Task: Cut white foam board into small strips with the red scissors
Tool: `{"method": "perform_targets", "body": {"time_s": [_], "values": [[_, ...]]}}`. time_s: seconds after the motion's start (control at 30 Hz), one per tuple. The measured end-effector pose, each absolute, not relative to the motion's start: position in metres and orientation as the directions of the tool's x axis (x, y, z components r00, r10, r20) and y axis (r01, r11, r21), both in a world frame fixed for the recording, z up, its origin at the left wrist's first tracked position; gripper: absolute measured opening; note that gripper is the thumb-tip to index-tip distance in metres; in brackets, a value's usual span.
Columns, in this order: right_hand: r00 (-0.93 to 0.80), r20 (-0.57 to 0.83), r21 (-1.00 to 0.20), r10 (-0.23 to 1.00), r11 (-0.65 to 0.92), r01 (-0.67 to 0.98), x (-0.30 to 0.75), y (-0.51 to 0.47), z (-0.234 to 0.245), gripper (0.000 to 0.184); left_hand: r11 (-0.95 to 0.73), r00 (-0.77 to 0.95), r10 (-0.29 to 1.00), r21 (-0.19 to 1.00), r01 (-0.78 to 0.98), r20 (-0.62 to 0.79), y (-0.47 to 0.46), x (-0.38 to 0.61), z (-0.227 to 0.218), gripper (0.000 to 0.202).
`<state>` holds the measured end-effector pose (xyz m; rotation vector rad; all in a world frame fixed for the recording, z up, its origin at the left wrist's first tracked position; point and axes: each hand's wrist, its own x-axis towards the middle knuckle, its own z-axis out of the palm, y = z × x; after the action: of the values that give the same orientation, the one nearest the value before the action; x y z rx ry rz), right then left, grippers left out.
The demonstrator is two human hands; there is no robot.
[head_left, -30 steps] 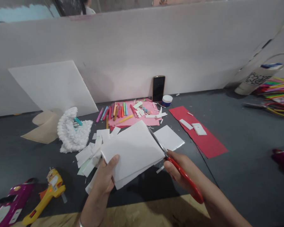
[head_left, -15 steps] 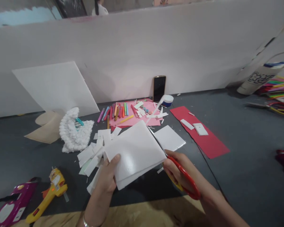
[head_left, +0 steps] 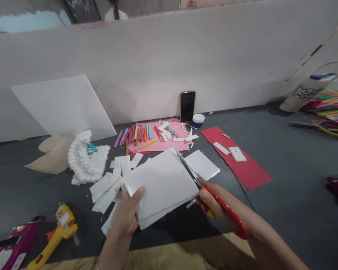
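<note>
Two overlapping white sheets, perhaps foam board or thick card (head_left: 163, 183), are pinched at their left edge by my left hand (head_left: 128, 210), thumb on top. My right hand (head_left: 214, 198) is closed round the handles of red scissors (head_left: 232, 217) that have a bit of yellow on them. The scissor blades lie along the right edge of the sheets, pointing away from me. Under and beyond the blades a white square piece (head_left: 202, 164) rests on the table. Left of the sheets lies a pile of cut white strips (head_left: 108, 189).
A yellow glue gun (head_left: 59, 232) and a purple device (head_left: 19, 240) lie at lower left. A white fluffy piece (head_left: 87, 159), markers (head_left: 138, 134) on pink paper, a phone (head_left: 187, 106), a small jar (head_left: 198, 120), red paper (head_left: 239, 165) and a tumbler (head_left: 304, 93) stand around.
A thin white strip that curled up above the blades has dropped away from the edge of the sheets. The scissor handles have shifted slightly right and down. The view has moved a little.
</note>
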<state>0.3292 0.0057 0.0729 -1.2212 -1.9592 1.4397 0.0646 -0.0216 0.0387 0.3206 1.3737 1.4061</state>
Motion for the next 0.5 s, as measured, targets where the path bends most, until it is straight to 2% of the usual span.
{"method": "perform_targets", "body": {"time_s": [0.17, 0.5], "values": [[-0.429, -0.133, -0.857, 0.893, 0.113, 0.502, 0.322, 0.013, 0.079, 0.039, 0.266, -0.354, 0.826, 0.858, -0.440, -0.438, -0.023, 0.070, 0.043, 0.075], [-0.389, -0.149, -0.863, 0.909, 0.072, 0.499, 0.312, 0.015, 0.084, 0.038, 0.268, -0.360, 0.812, 0.842, -0.468, -0.459, -0.023, 0.071, 0.042, 0.074]]}}
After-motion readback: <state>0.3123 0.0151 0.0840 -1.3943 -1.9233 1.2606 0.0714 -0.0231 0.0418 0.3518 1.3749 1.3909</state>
